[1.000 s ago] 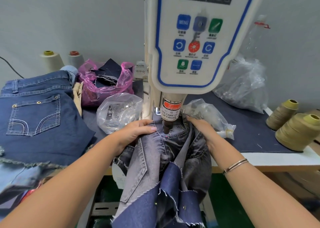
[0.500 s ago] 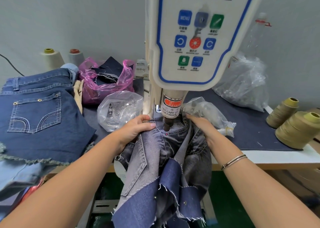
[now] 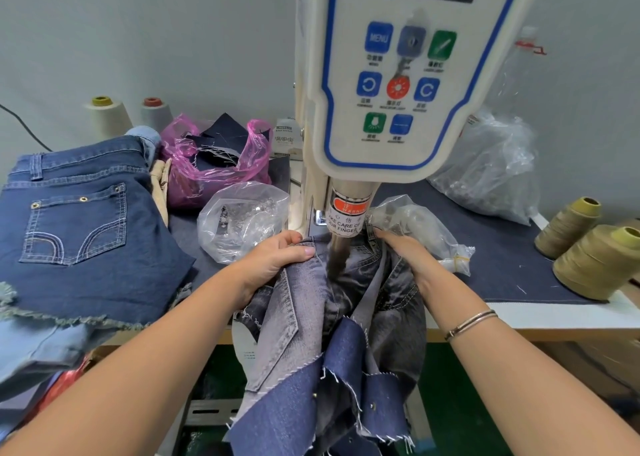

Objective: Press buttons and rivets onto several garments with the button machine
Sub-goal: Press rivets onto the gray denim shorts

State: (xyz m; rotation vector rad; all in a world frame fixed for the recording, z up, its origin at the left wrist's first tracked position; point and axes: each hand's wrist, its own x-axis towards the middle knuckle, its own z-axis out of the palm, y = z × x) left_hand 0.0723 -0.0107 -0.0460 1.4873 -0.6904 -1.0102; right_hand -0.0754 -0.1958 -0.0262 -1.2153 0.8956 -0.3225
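A plain pale grey wall [image 3: 173,40] is seen behind a white-edged table [image 3: 554,317], whose top is covered by a dark blue cloth [image 3: 502,265]. Green floor [image 3: 450,403] is glimpsed beneath the table.

Grey denim garment [image 3: 346,293] under the press: washed, matt cloth, frayed raw edges, a darker blue denim panel hanging below. Dark blue denim shorts [image 3: 79,227] — matt weave, pale topstitching, small shiny metal rivets at the pocket corners, fringed hem. Button machine [image 3: 398,85]: glossy cream plastic housing, smooth coloured keys; ram [image 3: 341,248] of polished metal with a paper warning label. Pink bag [image 3: 214,165] and clear bags [image 3: 242,220] — thin crinkled glossy plastic film. Thread cones [image 3: 595,261]: olive, matt, finely ribbed winding. Tabletop [image 3: 502,258] covered in dark matt cloth. Bracelet [image 3: 471,322]: shiny metal.
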